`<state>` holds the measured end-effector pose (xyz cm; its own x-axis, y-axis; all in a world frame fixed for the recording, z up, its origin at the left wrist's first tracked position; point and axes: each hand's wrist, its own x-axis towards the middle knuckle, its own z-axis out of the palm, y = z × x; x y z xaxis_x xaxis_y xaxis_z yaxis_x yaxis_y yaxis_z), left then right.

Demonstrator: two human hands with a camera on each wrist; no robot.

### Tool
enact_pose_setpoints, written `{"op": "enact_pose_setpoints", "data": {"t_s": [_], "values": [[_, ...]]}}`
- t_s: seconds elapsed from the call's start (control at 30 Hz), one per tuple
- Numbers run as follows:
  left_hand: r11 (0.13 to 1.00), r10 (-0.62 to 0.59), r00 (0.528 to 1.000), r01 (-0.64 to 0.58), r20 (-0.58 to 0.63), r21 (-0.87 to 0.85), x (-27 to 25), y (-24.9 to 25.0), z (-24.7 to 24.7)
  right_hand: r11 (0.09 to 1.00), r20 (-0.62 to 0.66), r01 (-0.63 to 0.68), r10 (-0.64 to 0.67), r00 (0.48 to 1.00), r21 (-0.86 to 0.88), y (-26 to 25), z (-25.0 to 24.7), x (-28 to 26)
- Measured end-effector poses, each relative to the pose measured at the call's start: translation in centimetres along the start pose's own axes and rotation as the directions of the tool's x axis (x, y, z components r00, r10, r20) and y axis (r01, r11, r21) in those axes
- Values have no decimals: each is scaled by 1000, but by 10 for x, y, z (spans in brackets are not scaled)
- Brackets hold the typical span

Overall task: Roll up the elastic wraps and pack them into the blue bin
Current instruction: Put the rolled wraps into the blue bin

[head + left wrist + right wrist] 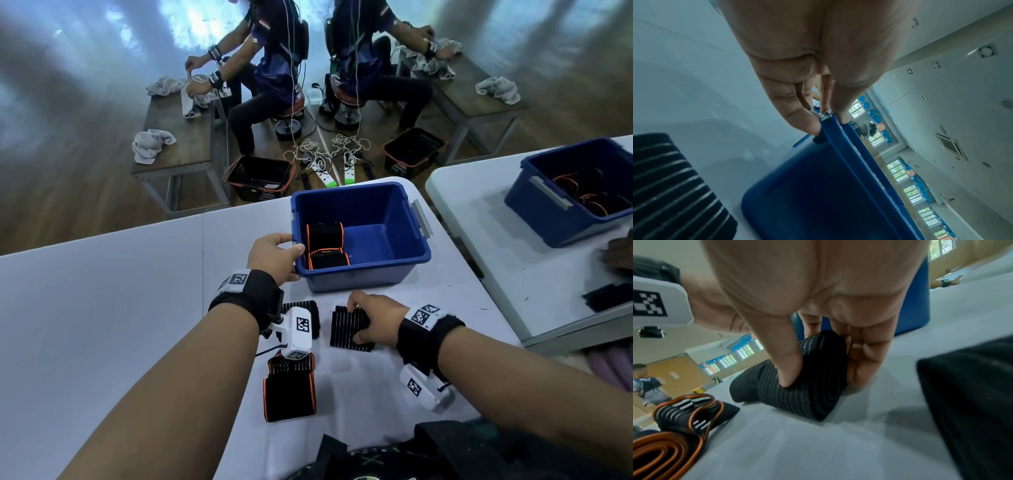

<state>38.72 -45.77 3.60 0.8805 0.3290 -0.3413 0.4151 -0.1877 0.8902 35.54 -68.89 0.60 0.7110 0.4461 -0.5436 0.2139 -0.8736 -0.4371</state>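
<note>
The blue bin (pixel 383 202) stands on the white table (pixel 102 308) and holds two rolled black wraps with orange edges (pixel 325 236). My left hand (pixel 274 255) pinches the bin's rim (pixel 830 128) at its near left corner, thumb inside, fingers outside. My right hand (pixel 373 317) grips a rolled black ribbed wrap (pixel 347 329) lying on the table in front of the bin; thumb and fingers squeeze the roll (pixel 807 386). Another black ribbed wrap (pixel 313 313) lies under my left wrist. An orange-edged wrap (pixel 289 390) lies loosely folded nearer to me.
A second blue bin (pixel 548 202) with wraps stands on a neighbouring table at the right, with another person's hand (pixel 620 257) beside it. Beyond the table edge, people sit at low wooden benches with grey towels; black baskets and cables lie on the floor.
</note>
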Motion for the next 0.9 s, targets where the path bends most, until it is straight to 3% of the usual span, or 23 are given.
{"op": "enact_pose_setpoints", "data": {"t_s": [0.27,0.43,0.67,0.8,0.9], "values": [[1000,-4,1000,4,0,-10,-3,2,-1,995,55,36,-31,998,-92,-8,8,-1],[1000,4,1000,-4,2,-5,-4,3,-2,999,45,20,-21,999,26,-12,-6,-12],[1000,20,1000,-20,7,-20,-8,5,-2,948,14,135,-145,989,289,-30,-85,-39],[999,18,1000,-18,10,-36,-10,5,-3,960,-34,141,-137,990,241,-31,-139,-33],[999,25,1000,-24,14,-37,-13,6,-2,982,-21,76,-74,997,173,-28,-167,-18]]}}
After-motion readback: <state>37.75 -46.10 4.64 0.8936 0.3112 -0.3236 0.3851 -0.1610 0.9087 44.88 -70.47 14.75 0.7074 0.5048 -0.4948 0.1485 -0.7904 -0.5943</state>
